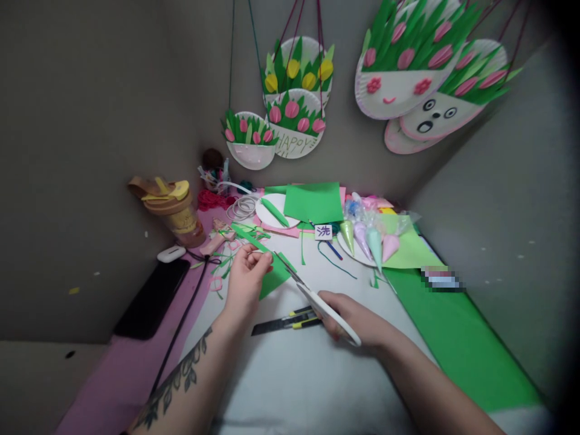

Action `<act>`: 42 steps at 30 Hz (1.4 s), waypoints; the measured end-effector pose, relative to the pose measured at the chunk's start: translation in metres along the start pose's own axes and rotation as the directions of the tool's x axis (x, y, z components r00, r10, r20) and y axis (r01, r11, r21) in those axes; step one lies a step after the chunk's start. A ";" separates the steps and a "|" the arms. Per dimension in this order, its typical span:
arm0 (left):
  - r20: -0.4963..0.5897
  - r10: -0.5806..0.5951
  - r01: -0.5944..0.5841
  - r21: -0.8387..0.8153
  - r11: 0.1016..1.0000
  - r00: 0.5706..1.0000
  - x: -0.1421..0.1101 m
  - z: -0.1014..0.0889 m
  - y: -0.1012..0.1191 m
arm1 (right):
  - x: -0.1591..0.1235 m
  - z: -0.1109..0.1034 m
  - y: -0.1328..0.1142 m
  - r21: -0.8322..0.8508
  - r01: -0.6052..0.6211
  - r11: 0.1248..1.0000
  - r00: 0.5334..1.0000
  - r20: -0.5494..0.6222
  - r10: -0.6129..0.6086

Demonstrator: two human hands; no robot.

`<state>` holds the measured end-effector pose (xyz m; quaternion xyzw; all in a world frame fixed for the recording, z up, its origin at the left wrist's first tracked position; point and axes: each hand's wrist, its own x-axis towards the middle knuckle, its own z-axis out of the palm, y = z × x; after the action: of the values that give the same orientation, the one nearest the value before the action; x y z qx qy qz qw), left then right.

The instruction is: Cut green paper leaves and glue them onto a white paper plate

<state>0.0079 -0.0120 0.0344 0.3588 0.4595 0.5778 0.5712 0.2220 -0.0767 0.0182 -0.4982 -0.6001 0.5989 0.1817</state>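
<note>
My left hand [247,275] is closed in a pinch on a narrow green paper strip [251,237], which sticks out up and to the left past the fingers. In my right hand [348,317] is a pair of scissors [326,308] with white handles. Their blades point up and left, with the tips close to my left fingertips and the green paper; whether they are cutting cannot be made out. Under my left hand lies a larger green paper piece [274,283]. A black and yellow utility knife [285,320] rests on the white surface below the scissors.
Green sheets [315,202] and a paper plate [267,205] lie at the back, beside several piping bags [374,241]. On the left are a lidded cup [176,208], a black phone [151,299] and paper scraps [222,266]. Decorated paper plates [296,124] hang above.
</note>
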 end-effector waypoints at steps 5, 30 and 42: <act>0.071 -0.003 -0.008 0.161 0.987 0.997 -0.003 0.001 0.002 | 0.000 -0.002 0.000 0.016 -0.008 1.000 1.000 -0.016 0.009; 0.210 -0.019 -0.048 0.312 0.949 0.978 -0.008 0.001 0.002 | -0.002 -0.003 -0.003 0.025 0.014 1.000 0.998 0.066 -0.015; 0.202 -0.033 -0.037 0.332 0.942 0.979 -0.009 0.001 0.003 | -0.001 -0.002 -0.002 0.051 -0.016 0.999 0.999 0.051 0.014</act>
<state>0.0088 -0.0207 0.0387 0.5085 0.4892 0.4521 0.5456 0.2234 -0.0761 0.0204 -0.4824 -0.5852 0.6279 0.1746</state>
